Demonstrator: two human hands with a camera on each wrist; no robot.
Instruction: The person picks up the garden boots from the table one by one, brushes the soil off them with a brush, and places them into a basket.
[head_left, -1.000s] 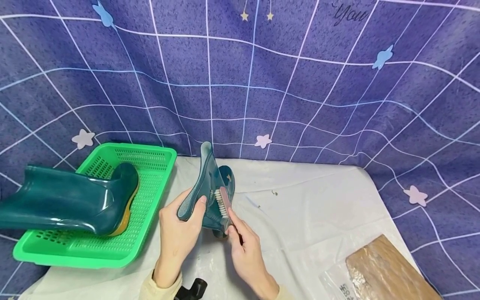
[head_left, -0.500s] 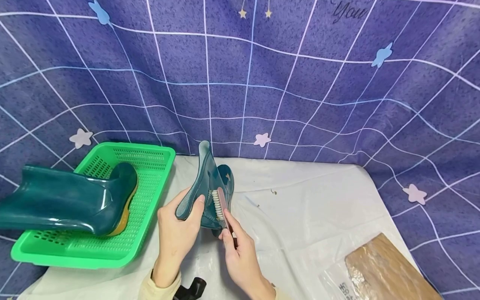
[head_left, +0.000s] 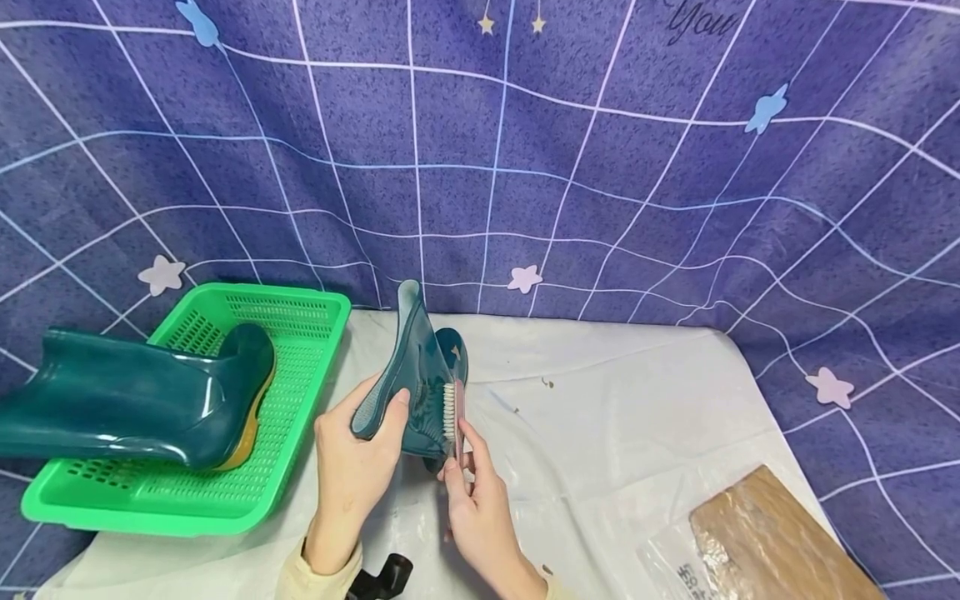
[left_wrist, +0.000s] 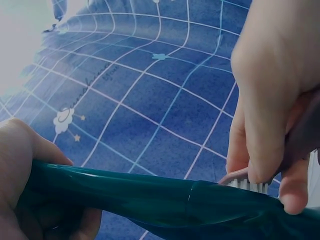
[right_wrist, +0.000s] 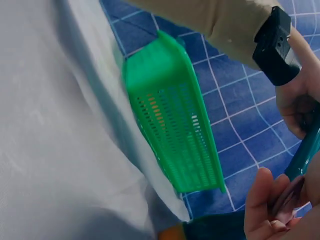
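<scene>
a: head view first — what's being held?

b: the left hand (head_left: pixel 358 467) is clamped on the top edge of a boot (head_left: pixel 429 367), thumb over the rim. the right hand (head_left: pixel 483 508) pinches a brush (head_left: pixel 460 404), bristles facing back toward the left grip. the boot spreads out just right of the left hand, so the brush sits at its far side.

a: what could go wrong there?

b: the leg looks soft, so a hard stroke might fold it or twist it out of the left grip. beyond the right hand, brown bits (head_left: pixel 548 383) lie on the table (head_left: pixel 637 400); brushing could scatter more. the basket (head_left: pixel 341 333) with the other boot (head_left: pixel 150 400) is left of the left grip, probably safe from a slip.

a: and the left wrist view?

b: the bristles (left_wrist: pixel 248 185) look set against the boot, though its edge hides their tips. the right fingertips are close by, so a slip could scrape them.

a: the right wrist?

b: the brush's handle lies inside the curled right fingers; the sole (right_wrist: pixel 170 233) shows past them. i can't tell whether it rests on anything — if not, a push could make the boot swing.
</scene>
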